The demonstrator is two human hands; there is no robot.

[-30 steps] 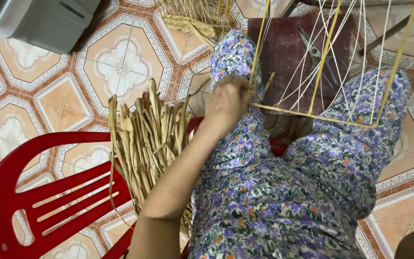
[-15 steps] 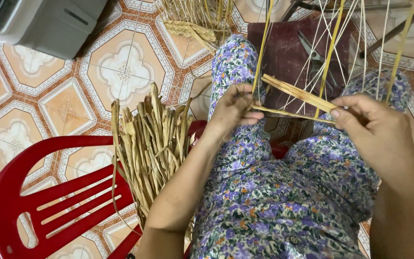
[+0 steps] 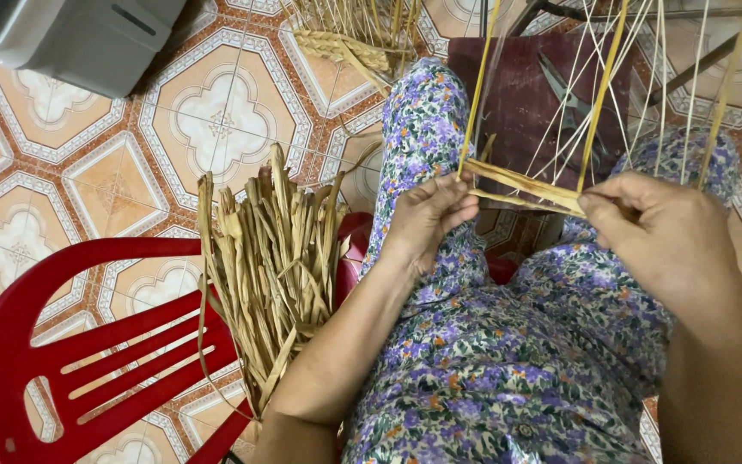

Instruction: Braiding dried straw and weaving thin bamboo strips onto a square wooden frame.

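My left hand (image 3: pixel 427 215) and my right hand (image 3: pixel 659 232) pinch the two ends of a flat dried straw strip (image 3: pixel 521 185) held level above my lap. The strip runs across several thin upright straw strands (image 3: pixel 599 94) that rise out of the top of the view. My legs in flowered purple cloth (image 3: pixel 508 344) fill the lower middle. A bundle of dried straw strips (image 3: pixel 272 266) lies just left of my left forearm, on the red plastic chair (image 3: pixel 53 344).
A dark red stool (image 3: pixel 526 94) with scissors (image 3: pixel 573 94) on it stands beyond my knees. A grey box-shaped appliance (image 3: pixel 70 34) sits at the top left on the patterned tile floor (image 3: pixel 216 112). A woven straw piece (image 3: pixel 345 39) lies at the top middle.
My right hand has come into view and taken the strip's right end. The strip has been drawn level between both hands, and the view has shifted slightly.
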